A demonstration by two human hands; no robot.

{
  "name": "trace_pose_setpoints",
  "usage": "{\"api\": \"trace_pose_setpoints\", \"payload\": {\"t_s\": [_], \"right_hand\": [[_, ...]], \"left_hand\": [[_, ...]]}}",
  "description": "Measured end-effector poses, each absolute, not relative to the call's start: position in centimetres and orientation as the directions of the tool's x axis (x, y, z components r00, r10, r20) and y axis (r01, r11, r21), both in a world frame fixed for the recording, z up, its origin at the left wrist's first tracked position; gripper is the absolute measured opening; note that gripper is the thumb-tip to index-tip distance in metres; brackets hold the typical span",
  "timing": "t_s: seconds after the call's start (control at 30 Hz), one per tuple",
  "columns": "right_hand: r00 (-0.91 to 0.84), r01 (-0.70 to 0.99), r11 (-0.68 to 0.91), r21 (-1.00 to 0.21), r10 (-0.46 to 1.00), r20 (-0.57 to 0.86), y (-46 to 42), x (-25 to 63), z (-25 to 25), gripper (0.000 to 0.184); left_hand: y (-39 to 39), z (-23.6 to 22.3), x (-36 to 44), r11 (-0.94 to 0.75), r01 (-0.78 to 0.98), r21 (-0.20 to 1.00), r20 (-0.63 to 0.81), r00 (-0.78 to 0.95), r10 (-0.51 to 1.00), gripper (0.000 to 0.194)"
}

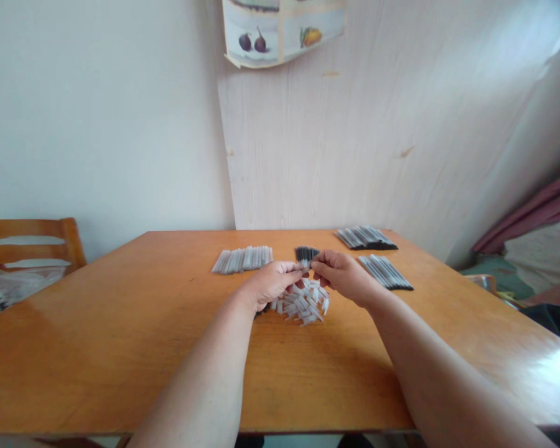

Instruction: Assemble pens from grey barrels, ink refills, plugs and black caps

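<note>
Over the middle of the table, my left hand (276,280) and my right hand (340,274) meet with fingers pinched together. Something small and thin seems to be between their fingertips, but I cannot make out what it is. Below them lies a loose pile of short white plastic tubes (305,305). Just beyond the fingertips is a small row of thin black sticks (307,253). A few black pieces (262,310) show partly from under my left hand. Left of the hands, clear tubes (243,259) lie side by side in a row.
Two bundles of clear tubes with black ends lie to the right, a nearer bundle (386,272) and a farther bundle (366,238). The wooden table (121,348) reaches the wall. At left are a chair (32,242) and a plastic bag (18,286) with black pieces.
</note>
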State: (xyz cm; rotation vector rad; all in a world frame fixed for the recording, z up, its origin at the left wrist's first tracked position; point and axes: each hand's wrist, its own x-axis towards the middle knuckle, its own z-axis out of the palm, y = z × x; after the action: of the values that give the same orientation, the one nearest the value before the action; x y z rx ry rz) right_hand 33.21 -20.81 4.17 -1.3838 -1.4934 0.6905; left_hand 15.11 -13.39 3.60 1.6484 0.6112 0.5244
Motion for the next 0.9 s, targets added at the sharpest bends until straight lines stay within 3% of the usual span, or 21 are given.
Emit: {"api": "trace_pose_setpoints", "payload": {"t_s": [0.23, 0.5, 0.9], "right_hand": [[0.277, 0.288, 0.231, -0.929, 0.909, 0.312, -20.4, 32.1, 3.8, 0.034], [0.100, 0.379, 0.321, -0.868, 0.918, 0.383, -20.1, 29.2, 2.1, 0.033], [0.090, 0.552, 0.305, -0.776, 0.903, 0.419, -19.8, 28.5, 0.9, 0.026]], "left_hand": [[-13.0, 3.7, 15.4, -0.019, -0.142, 0.990, 0.103, 0.614, 0.783, 0.034], [-13.3, 3.7, 15.9, 0.027, -0.349, 0.937, 0.184, 0.557, 0.810, 0.032], [-12.9, 4.8, 15.1, 0.144, -0.551, 0.822, 0.135, 0.434, 0.891, 0.024]]}}
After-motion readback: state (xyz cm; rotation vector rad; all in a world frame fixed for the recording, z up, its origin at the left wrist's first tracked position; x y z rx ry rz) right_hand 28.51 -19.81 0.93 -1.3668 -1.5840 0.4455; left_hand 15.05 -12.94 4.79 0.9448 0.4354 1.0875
